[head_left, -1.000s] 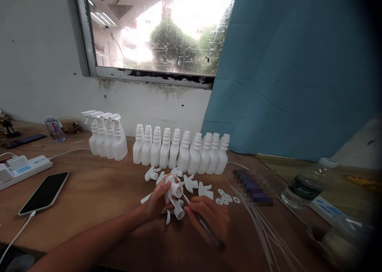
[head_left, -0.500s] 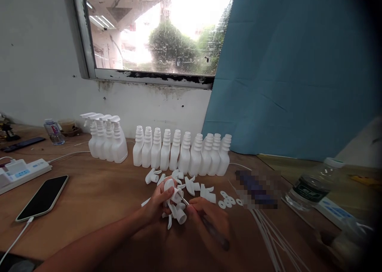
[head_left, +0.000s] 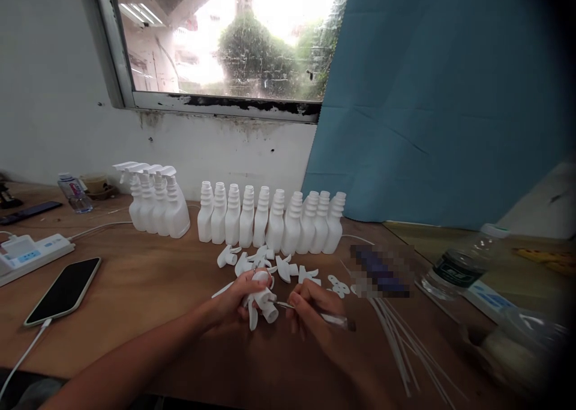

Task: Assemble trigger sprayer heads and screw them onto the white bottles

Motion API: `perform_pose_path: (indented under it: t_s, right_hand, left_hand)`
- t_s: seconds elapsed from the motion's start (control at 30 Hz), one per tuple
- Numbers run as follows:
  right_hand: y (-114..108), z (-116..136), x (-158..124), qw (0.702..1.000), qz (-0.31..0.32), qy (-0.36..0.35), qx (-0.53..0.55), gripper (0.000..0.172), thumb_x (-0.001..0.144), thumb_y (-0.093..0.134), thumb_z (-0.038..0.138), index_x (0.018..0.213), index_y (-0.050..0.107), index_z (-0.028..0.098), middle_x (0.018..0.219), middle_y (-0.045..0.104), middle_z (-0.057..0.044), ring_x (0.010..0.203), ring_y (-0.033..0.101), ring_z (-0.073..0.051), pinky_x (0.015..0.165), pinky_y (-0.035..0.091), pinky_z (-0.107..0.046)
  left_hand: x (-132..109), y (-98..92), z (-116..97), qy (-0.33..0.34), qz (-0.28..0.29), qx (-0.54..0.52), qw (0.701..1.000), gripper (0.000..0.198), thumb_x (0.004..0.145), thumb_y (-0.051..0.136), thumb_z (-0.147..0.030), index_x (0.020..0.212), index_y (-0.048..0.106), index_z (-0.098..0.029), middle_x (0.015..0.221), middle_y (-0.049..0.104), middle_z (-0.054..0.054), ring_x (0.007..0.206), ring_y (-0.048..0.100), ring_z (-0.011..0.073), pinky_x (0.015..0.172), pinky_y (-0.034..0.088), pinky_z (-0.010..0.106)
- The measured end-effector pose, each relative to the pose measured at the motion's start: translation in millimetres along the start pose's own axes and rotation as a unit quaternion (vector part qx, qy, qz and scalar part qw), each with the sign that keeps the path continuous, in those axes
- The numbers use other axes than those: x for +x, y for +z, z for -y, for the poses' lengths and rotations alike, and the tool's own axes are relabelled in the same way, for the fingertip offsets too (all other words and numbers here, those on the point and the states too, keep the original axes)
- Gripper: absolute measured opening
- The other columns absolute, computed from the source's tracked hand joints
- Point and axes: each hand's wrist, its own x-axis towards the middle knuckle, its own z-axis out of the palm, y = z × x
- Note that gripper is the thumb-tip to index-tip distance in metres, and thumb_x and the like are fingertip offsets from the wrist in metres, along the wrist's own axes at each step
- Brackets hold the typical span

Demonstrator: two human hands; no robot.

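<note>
In the head view, my left hand (head_left: 236, 295) is closed around a white spray trigger head (head_left: 264, 302), its round collar facing right and toward me. My right hand (head_left: 317, 305) grips a slim tool that looks like a screwdriver (head_left: 336, 320), with a translucent handle and a metal shaft. The shaft's tip meets the spray head near its opening; how deep it goes is hidden. Beyond my hands lie several loose spray trigger heads (head_left: 284, 268). Small white washers (head_left: 338, 286) rest right of them, beside thin white tubes (head_left: 393, 329).
A row of white bottles without tops (head_left: 247, 221) stands along the wall. Bottles with spray heads fitted (head_left: 175, 209) are at left. A charging phone (head_left: 65, 290) and power strip (head_left: 36, 257) lie left. At right stand a water bottle (head_left: 459, 269) and a blurred-out purple object (head_left: 380, 269).
My right hand has shifted slightly up and right, and the tool now lies closer to level. My left hand still holds the spray head. The camera view has tilted slightly down.
</note>
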Motion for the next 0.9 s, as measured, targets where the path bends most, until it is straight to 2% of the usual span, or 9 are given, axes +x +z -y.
perform_pose_path:
  t_s: [0.13, 0.23, 0.3, 0.43, 0.53, 0.6, 0.73, 0.8, 0.9]
  right_hand:
    - [6, -1, 1, 0.998, 0.020, -0.030, 0.058, 0.030, 0.096, 0.052, 0.038, 0.073, 0.049, 0.020, 0.071, 0.061, 0.000, 0.054, 0.057, -0.011, 0.050, 0.047, -0.023]
    - [10, -3, 3, 0.993, 0.015, -0.110, -0.039, 0.019, 0.096, 0.054, 0.029, 0.079, 0.055, 0.021, 0.079, 0.062, 0.000, 0.067, 0.061, -0.012, 0.062, 0.052, -0.024]
    - [11, -3, 6, 0.976, 0.006, -0.180, -0.119, 0.006, 0.094, 0.055, 0.024, 0.091, 0.059, 0.021, 0.094, 0.065, -0.004, 0.084, 0.064, -0.015, 0.074, 0.054, -0.027]
    - [10, -10, 16, 0.895, 0.008, -0.357, -0.266, 0.035, 0.091, 0.055, 0.013, 0.126, 0.055, 0.018, 0.128, 0.060, -0.013, 0.115, 0.059, -0.023, 0.094, 0.053, -0.037]
    - [12, -17, 21, 0.838, 0.012, -0.433, -0.332, 0.040, 0.091, 0.056, 0.009, 0.130, 0.055, 0.016, 0.128, 0.064, -0.013, 0.114, 0.060, -0.024, 0.094, 0.054, -0.039]
    - [12, -18, 21, 0.840, 0.001, -0.434, -0.324, 0.033, 0.092, 0.057, 0.012, 0.125, 0.060, 0.016, 0.125, 0.066, -0.012, 0.112, 0.062, -0.024, 0.092, 0.055, -0.039]
    - [-2, -2, 13, 0.901, -0.022, -0.360, -0.242, 0.024, 0.098, 0.049, 0.018, 0.112, 0.068, 0.018, 0.123, 0.068, -0.010, 0.112, 0.064, -0.023, 0.096, 0.054, -0.038]
    - [-20, 7, 9, 0.931, -0.043, -0.278, -0.234, 0.025, 0.098, 0.048, 0.021, 0.105, 0.072, 0.022, 0.118, 0.070, -0.007, 0.110, 0.066, -0.022, 0.096, 0.053, -0.036]
    - [-58, 9, 6, 0.955, -0.070, -0.126, -0.259, 0.026, 0.097, 0.050, 0.034, 0.098, 0.074, 0.024, 0.112, 0.073, -0.005, 0.104, 0.068, -0.025, 0.092, 0.054, -0.035]
  left_hand:
    - [2, -1.5, -3, -0.015, 0.017, -0.053, 0.998, 0.038, 0.079, 0.068, -0.050, 0.080, 0.048, -0.017, 0.051, 0.042, -0.007, 0.033, 0.020, 0.0009, 0.028, 0.009, 0.013]
    - [4, -3.2, -4, -0.031, 0.024, -0.124, 0.991, 0.036, 0.081, 0.066, -0.049, 0.082, 0.049, -0.018, 0.051, 0.043, -0.006, 0.032, 0.022, 0.0012, 0.029, 0.008, 0.012]
    - [5, -5.3, -4, -0.051, 0.023, -0.163, 0.985, 0.035, 0.083, 0.065, -0.050, 0.085, 0.051, -0.018, 0.051, 0.043, -0.006, 0.032, 0.024, 0.0014, 0.030, 0.007, 0.011]
    - [7, -8.7, 0, -0.097, -0.012, -0.221, 0.970, 0.036, 0.085, 0.064, -0.050, 0.085, 0.054, -0.015, 0.052, 0.040, -0.007, 0.033, 0.027, 0.0010, 0.031, 0.006, 0.010]
    - [6, -6.1, -1, -0.082, -0.044, -0.228, 0.969, 0.033, 0.085, 0.066, -0.047, 0.087, 0.055, -0.016, 0.054, 0.040, -0.007, 0.034, 0.030, 0.0020, 0.031, 0.008, 0.011]
    - [6, -3.2, -5, -0.060, -0.044, -0.186, 0.980, 0.034, 0.084, 0.066, -0.048, 0.088, 0.054, -0.017, 0.056, 0.044, -0.006, 0.034, 0.032, 0.0026, 0.032, 0.013, 0.011]
    - [7, -9.9, -21, 0.039, -0.053, -0.028, 0.997, 0.042, 0.082, 0.062, -0.056, 0.097, 0.051, -0.018, 0.059, 0.051, -0.004, 0.035, 0.035, 0.0052, 0.034, 0.024, 0.016]
    - [7, -24.3, -32, 0.101, -0.104, 0.092, 0.985, 0.046, 0.083, 0.056, -0.060, 0.103, 0.049, -0.019, 0.061, 0.052, -0.004, 0.036, 0.037, 0.0071, 0.035, 0.028, 0.018]
    - [0, -55.4, -47, 0.154, -0.178, 0.224, 0.946, 0.048, 0.081, 0.055, -0.063, 0.099, 0.047, -0.020, 0.063, 0.056, -0.002, 0.044, 0.048, 0.0113, 0.041, 0.037, 0.021]
